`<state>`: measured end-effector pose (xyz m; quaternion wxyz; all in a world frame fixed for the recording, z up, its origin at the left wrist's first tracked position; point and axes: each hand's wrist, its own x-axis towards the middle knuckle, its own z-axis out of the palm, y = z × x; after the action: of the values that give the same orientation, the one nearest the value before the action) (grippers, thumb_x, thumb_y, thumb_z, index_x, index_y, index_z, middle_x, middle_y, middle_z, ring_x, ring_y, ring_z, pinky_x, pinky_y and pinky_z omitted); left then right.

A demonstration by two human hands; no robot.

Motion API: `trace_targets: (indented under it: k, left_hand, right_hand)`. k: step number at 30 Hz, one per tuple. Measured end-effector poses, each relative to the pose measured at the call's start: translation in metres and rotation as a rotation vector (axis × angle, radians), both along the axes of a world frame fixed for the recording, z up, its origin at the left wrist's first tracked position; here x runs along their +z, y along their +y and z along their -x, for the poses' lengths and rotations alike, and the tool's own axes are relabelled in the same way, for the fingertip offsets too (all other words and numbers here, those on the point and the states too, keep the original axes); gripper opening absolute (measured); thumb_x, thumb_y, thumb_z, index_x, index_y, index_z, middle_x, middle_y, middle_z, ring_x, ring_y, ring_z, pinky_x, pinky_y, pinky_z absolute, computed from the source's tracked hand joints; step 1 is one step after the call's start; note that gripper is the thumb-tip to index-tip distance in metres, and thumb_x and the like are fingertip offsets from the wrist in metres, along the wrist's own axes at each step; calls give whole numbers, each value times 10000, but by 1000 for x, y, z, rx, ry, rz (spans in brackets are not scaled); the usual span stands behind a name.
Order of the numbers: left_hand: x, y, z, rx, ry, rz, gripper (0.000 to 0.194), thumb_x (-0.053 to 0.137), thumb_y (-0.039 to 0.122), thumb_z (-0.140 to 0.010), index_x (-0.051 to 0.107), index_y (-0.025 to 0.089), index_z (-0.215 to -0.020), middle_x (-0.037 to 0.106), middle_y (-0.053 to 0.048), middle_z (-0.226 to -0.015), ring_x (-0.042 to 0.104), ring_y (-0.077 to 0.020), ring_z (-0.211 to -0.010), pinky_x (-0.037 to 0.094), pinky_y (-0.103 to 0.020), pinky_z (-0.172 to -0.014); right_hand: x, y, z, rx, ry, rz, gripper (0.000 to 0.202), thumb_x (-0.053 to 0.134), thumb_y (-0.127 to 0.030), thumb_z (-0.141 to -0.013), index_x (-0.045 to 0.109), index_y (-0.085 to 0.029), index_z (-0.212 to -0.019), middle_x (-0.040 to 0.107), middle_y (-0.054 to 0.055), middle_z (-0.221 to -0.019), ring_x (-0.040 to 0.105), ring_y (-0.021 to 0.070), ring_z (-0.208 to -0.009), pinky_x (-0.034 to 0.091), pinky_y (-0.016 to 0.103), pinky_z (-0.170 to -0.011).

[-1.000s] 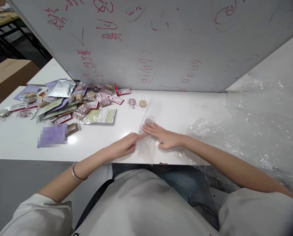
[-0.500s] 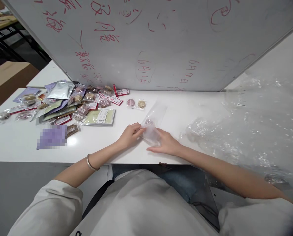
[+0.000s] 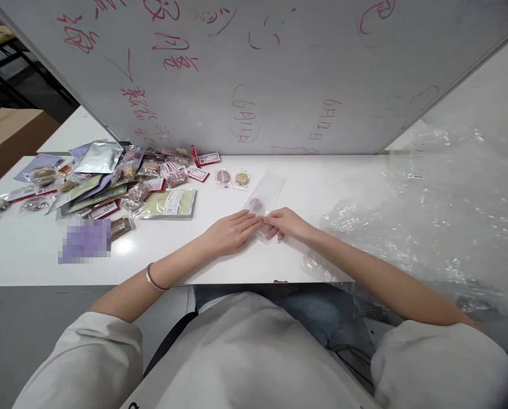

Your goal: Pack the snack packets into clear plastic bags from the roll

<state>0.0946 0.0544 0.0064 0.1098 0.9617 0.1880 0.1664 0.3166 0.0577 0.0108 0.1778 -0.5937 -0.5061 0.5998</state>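
Note:
A clear plastic bag (image 3: 271, 188) lies on the white table with a round pinkish piece (image 3: 255, 205) inside it. My left hand (image 3: 232, 232) rests flat with fingers stretched out, their tips on the bag's left side just below that piece. From the right, my right hand (image 3: 284, 222) pinches the bag near its lower part, thumb and index finger together, close to the left fingertips. Beyond the hands lie two small clear packets, one with a pink round piece (image 3: 223, 177) and one with a tan round piece (image 3: 241, 179).
At the left is a heap of packaged snacks with a silver pouch (image 3: 99, 157), a green pouch (image 3: 169, 203) and a purple packet (image 3: 86, 241). A whiteboard (image 3: 288, 85) stands behind the table. Crumpled clear plastic sheeting (image 3: 433, 221) covers the right side.
The bag has gone from lifted and bent between my hands to lying flatter on the table. My left hand has flattened over it, and my spread right hand has closed into a pinch.

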Motion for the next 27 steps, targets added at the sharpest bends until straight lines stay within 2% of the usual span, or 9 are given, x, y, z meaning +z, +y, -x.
trace_targets:
  k: [3, 8, 10, 12, 15, 18, 21, 25, 27]
  left_hand:
    - [-4, 6, -4, 61, 22, -51, 404, 404, 79, -964, 567, 107, -1332, 596, -196, -1389, 563, -256, -1314, 401, -467, -1152]
    - [-12, 8, -9, 100, 46, -61, 358, 436, 107, -980, 576, 119, -1309, 607, -198, -1371, 515, -284, -1360, 362, -535, -1171]
    - [-15, 9, -7, 121, 57, -61, 363, 437, 123, -987, 567, 134, -1325, 608, -180, -1377, 482, -291, -1387, 360, -549, -1167]
    - [-18, 9, -5, 147, 25, -70, 365, 427, 130, -994, 563, 137, -1333, 628, -169, -1354, 497, -288, -1375, 392, -535, -1149]
    - [-21, 7, -3, 170, -83, -83, 362, 424, 157, -1008, 556, 144, -1344, 657, -157, -1317, 553, -268, -1325, 449, -497, -1119]
    - [-22, 0, -4, 122, -156, -55, 374, 449, 180, -1007, 537, 171, -1371, 646, -149, -1337, 561, -253, -1319, 454, -480, -1123]
    - [-22, -5, -6, 24, -144, -17, 394, 440, 150, -1000, 535, 199, -1380, 646, -135, -1342, 565, -238, -1316, 453, -470, -1128]
    - [-16, -3, -6, -51, -98, 75, 375, 412, 160, -1001, 569, 206, -1337, 668, -128, -1310, 600, -222, -1274, 455, -443, -1117]
    - [-11, 0, -5, -23, -92, 157, 343, 431, 201, -994, 584, 207, -1301, 695, -124, -1253, 649, -226, -1192, 485, -423, -1067]
  right_hand:
    - [-1, 3, -6, -12, 14, 14, 239, 730, -383, -813, 652, -172, -734, 731, 103, -783, 704, 196, -618, 514, 269, -458]
    - [11, -5, -29, -269, -52, -111, 307, 771, -395, -763, 633, -197, -951, 723, 133, -1064, 733, 217, -825, 624, 351, -703]
    - [18, -12, -39, -188, -42, -1, 344, 741, -504, -782, 663, -193, -906, 742, 152, -1024, 737, 243, -821, 632, 395, -741]
    - [22, -19, -45, -27, 22, 221, 493, 622, -678, -814, 692, -189, -806, 760, 168, -904, 741, 274, -783, 635, 429, -738]
    - [20, -22, -40, 82, 254, 456, 681, 419, -788, -851, 712, -175, -806, 762, 192, -924, 740, 311, -886, 625, 456, -806]
    - [12, -11, -25, -151, 453, 272, 517, 449, -640, -917, 677, -176, -898, 745, 164, -1057, 709, 276, -1016, 597, 416, -898]
    - [3, 7, -12, -344, 423, 27, 221, 602, -412, -884, 641, -197, -917, 734, 114, -1064, 680, 238, -1063, 580, 356, -910]
    - [-4, 18, -8, -367, 287, -93, 288, 740, -287, -767, 692, -207, -1039, 747, 69, -1037, 674, 239, -1044, 558, 380, -933]
    - [-7, 16, -10, -255, 216, -235, 350, 689, -320, -809, 711, -219, -1143, 750, 59, -1107, 661, 256, -1105, 517, 440, -1004]
